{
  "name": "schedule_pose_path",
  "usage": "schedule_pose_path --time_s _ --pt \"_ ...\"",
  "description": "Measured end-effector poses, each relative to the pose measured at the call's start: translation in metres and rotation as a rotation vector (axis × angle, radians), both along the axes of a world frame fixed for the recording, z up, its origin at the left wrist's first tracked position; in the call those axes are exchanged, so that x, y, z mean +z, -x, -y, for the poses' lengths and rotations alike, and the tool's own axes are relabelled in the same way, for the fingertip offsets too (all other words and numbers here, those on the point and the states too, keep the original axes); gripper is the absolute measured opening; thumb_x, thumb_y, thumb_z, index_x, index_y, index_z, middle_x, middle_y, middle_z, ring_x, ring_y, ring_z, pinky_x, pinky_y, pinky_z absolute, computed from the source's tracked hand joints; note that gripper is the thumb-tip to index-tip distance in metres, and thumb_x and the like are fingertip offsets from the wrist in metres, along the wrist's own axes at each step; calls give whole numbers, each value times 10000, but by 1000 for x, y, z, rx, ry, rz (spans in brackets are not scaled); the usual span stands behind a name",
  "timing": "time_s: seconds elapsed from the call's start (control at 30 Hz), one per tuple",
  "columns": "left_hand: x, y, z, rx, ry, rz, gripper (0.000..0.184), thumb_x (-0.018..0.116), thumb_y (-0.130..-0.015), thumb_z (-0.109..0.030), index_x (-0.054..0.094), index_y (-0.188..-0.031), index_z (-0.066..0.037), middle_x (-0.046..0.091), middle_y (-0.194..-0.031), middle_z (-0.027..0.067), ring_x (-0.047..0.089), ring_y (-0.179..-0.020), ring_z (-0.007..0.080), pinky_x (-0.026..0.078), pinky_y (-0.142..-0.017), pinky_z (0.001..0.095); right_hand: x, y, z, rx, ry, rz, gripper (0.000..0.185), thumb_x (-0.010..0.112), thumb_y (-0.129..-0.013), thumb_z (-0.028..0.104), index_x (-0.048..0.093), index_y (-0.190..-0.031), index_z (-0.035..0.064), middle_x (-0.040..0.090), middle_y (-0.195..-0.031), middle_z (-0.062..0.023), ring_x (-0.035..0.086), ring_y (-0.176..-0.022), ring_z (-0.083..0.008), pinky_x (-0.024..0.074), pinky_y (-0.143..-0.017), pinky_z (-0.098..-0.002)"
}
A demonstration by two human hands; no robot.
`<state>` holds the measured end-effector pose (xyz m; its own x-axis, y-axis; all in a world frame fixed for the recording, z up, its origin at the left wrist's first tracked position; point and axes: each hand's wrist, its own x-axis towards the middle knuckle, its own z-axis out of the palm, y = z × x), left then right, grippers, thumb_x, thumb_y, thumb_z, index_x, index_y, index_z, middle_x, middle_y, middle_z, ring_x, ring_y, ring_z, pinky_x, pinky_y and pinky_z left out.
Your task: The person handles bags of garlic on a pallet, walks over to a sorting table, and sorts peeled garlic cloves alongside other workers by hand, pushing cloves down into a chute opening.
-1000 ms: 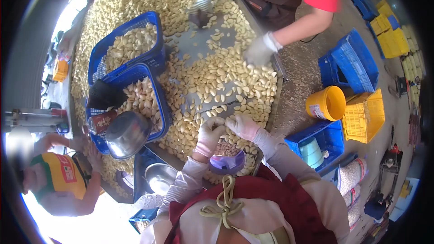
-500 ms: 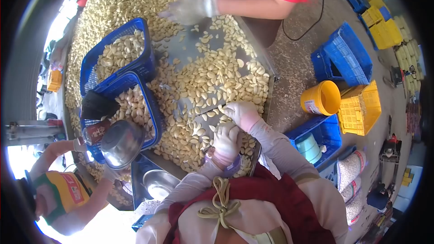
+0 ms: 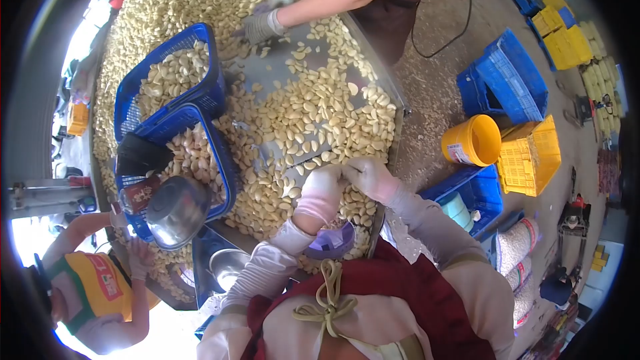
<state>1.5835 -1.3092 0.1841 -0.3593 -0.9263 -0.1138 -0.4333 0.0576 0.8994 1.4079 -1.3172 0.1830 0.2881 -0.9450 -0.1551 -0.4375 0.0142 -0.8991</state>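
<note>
Peeled garlic cloves (image 3: 310,117) lie spread over the metal table in front of me. My left hand (image 3: 321,192), in a pale glove, is closed with its fingertips bent down just above the cloves. Beside it my right hand (image 3: 369,177), gloved too, is closed in a pinch. The fingertips of both hands meet at the near end of the pile. Whatever sits between them is too small or hidden to make out. Below my left wrist stands a purple bowl (image 3: 331,243), partly covered by my sleeve.
Blue baskets of garlic (image 3: 220,80) stand on the table at left, with a metal bowl (image 3: 177,208) on the nearer one. A co-worker's gloved hands (image 3: 263,25) reach into the far cloves; another person (image 3: 93,287) works at left. Yellow bucket (image 3: 471,141) and crates stand right.
My left hand has moved up and my right hand slightly right and down, bringing the fingertips together. The purple bowl shows more. The far co-worker's hands have shifted, and the left person's hand moved back.
</note>
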Motion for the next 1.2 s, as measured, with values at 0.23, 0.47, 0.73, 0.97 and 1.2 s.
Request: schedule_pose_path --time_s 0.23,0.47,0.73,0.97,1.2 --pt "-18 44 19 -131 -52 582 167 725 -888 -229 749 -961 -80 752 -952 148 721 -900 352 582 -781 439 56 65 -4 -248 -167 9 177 743 -848 160 770 -977 42 752 -885 -126 684 -782 -186 554 -769 -336" --pt "-15 77 14 -196 599 359 82 628 -895 -146 708 -881 -129 700 -1021 47 659 -1022 306 539 -768 386 65 132 -3 -420 429 -698 233 640 -946 307 747 -1035 121 752 -984 -110 708 -917 -345 551 -800 -449" --pt "-28 94 37 -369 328 679 153 695 -838 -142 726 -952 -46 702 -883 116 698 -890 314 565 -719 400 47 69 -12 -278 74 -317 288 704 -925 317 738 -1064 67 738 -962 -182 718 -878 -357 556 -795 -433" --pt "-3 78 33 250 214 -323 412 711 -824 -31 651 -1230 -56 722 -1044 167 717 -946 340 578 -830 381 53 61 40 -123 55 -317 359 636 -1004 350 708 -1082 8 738 -1014 -227 742 -901 -323 578 -764 -418" --pt "34 44 30 -495 150 962 577 637 -946 -435 547 -1488 -258 222 -1686 198 179 -1543 461 281 -1151 715 -43 10 79 68 -218 -1104 357 453 -1027 200 645 -1242 -10 740 -1080 -197 724 -1006 -330 580 -886 -433"
